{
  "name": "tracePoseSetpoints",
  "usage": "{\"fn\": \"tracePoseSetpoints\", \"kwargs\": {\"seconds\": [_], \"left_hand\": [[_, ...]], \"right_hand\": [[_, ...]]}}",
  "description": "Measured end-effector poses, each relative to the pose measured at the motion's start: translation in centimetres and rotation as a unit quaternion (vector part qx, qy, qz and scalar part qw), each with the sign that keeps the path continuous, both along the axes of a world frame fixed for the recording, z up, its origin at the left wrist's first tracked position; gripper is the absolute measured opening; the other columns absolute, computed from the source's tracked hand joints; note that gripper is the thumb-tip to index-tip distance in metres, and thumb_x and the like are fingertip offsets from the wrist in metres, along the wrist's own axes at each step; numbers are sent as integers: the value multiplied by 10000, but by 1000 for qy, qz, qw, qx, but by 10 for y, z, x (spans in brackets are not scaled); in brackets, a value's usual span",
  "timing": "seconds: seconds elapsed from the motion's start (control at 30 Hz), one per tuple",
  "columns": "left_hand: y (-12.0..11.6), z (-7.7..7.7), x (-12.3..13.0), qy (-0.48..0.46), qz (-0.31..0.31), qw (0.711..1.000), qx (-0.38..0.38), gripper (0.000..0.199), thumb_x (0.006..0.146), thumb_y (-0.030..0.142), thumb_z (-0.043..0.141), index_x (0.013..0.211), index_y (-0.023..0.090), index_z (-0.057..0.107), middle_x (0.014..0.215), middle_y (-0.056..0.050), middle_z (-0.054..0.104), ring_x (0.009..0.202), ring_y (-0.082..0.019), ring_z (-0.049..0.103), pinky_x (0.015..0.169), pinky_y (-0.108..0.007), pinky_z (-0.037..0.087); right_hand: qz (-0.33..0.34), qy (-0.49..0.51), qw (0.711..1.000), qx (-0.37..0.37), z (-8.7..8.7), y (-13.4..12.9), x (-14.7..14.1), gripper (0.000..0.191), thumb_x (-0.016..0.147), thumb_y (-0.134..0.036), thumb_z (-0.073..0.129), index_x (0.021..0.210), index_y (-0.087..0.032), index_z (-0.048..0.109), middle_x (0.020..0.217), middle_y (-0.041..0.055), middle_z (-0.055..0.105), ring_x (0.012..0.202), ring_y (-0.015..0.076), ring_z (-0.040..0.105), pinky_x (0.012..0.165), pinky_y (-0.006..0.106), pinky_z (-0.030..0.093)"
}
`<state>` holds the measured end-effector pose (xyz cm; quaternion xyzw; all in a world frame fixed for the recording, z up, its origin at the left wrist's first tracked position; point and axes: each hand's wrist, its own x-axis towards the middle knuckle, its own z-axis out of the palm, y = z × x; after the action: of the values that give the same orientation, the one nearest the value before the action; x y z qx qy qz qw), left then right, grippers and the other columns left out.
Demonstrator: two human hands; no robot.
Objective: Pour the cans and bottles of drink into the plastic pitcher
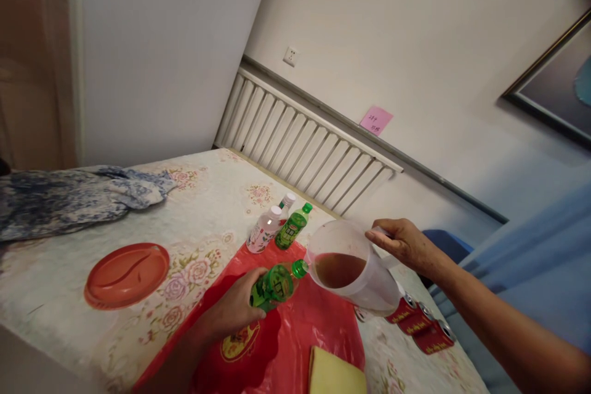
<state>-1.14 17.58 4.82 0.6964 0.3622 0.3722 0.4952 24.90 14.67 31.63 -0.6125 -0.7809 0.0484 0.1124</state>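
Observation:
My left hand (242, 303) is wrapped round a green-labelled drink bottle (272, 288), which leans to the right with a green piece at its mouth. My right hand (406, 243) grips the handle of a translucent plastic jug (381, 286), tilted to the left with brown liquid in it. The jug's lip is close to the bottle's mouth; whether they touch, I cannot tell. Beneath both lies a shiny red sheet (323, 326). Behind them stand another green bottle (290, 228), a pale patterned bottle (263, 233) and a white-capped bottle (287, 202).
Several red cans (431, 335) stand on the right of the flowered tablecloth (203, 197). A yellow folded cloth (335, 372) lies at the front. On the left are a red round lid (127, 276) and blue-white fabric (83, 197). A radiator (305, 141) runs along the wall.

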Motion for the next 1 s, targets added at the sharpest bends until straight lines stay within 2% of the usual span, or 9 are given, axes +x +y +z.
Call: {"fn": "tracePoseSetpoints", "kwargs": {"seconds": [0.33,1.0], "left_hand": [[1,2,0,10,0,1000,-8,700,549,105,594,1229,259,527,1279,-27,657,1182,-245,590,998,-295,452],[0,-2,-2,-13,-6,1000,-21,695,553,112,581,1235,231,508,1259,-50,646,1156,-250,597,970,-308,473]], "right_hand": [[9,16,1000,-2,-2,2,4,546,810,-690,460,559,-209,400,549,-41,303,549,109,299,481,250,261],[9,1,1000,-14,2,3,1,502,834,-636,461,571,-211,410,566,-42,294,557,113,297,500,266,263]]}}
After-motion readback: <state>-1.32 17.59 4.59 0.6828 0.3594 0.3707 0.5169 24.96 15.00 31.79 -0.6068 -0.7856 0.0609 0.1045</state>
